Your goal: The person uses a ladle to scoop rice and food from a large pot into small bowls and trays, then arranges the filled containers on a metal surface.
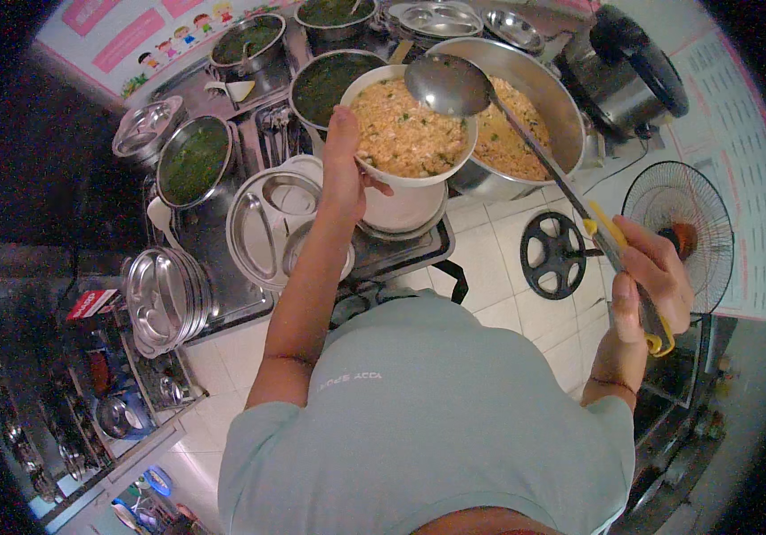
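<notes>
My left hand [345, 157] grips the left rim of a white bowl [416, 179], its thumb up on the edge and its fingers underneath. The bowl is nearly full of a crumbly yellow-orange food [396, 124] flecked with green. In my right hand [654, 274] is the handle of a long metal ladle [530, 137], with yellow cord or tape around the grip. The ladle's head hangs over the bowl's far right edge, its rounded side up. Just behind and right of the bowl stands a large steel pot [569, 114] holding similar food.
Steel pots of green soup [194, 160] stand at left and back. Compartment trays are stacked on the left [162, 301], with another tray [249, 227] nearer the middle. White bowls [403, 210] sit under the held one. On the right are a standing fan [677, 234] and a rice cooker [624, 80].
</notes>
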### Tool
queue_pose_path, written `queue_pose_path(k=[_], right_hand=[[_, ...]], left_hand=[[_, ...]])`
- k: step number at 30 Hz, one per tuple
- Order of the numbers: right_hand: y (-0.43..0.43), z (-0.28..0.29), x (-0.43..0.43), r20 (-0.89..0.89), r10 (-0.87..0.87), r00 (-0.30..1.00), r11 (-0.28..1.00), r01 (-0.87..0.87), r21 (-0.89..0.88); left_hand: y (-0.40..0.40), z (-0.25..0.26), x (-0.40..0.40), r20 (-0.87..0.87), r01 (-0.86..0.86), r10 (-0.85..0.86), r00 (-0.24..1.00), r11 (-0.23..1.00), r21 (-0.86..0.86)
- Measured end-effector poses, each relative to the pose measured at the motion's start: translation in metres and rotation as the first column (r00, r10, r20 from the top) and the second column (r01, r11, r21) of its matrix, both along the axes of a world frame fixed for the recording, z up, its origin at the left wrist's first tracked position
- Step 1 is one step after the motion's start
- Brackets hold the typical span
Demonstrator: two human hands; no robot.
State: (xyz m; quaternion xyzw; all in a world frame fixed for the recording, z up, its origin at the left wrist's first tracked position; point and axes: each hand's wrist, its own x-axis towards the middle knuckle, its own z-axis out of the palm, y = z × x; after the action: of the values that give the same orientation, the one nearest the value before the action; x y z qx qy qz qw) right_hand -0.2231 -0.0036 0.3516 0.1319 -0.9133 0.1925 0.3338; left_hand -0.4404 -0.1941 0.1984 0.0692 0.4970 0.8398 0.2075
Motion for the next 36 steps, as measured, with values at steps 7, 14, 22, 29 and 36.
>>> queue_pose_path(k=[7,14,22,29,36], right_hand=[[0.028,-0.029,-0.007,-0.209,-0.211,0.955,0.880,0.093,-0.466],[0.057,-0.087,-0.047,0.127,-0.488,0.864,0.651,0.457,-0.607],[0.130,-0.163,-0.067,0.073,-0.575,0.815,0.574,0.465,-0.674],[0.041,-0.172,-0.058,0.350,-0.629,0.694,0.429,0.686,-0.588],[0.016,-0.276,-0.004,0.497,-0.301,0.814,0.481,0.580,-0.658]], left_hand=[[-0.030,0.001,0.016,0.052,-0.126,0.123,0.991,0.990,0.057],[-0.124,0.023,0.068,0.048,-0.430,0.429,0.902,0.902,0.018],[-0.289,0.083,0.144,-0.077,-0.779,0.775,0.627,0.619,-0.100],[-0.499,0.068,0.183,-0.200,-0.942,0.923,0.330,0.307,-0.140],[-0.743,0.044,0.190,-0.181,-0.963,0.963,0.198,0.156,-0.220]])
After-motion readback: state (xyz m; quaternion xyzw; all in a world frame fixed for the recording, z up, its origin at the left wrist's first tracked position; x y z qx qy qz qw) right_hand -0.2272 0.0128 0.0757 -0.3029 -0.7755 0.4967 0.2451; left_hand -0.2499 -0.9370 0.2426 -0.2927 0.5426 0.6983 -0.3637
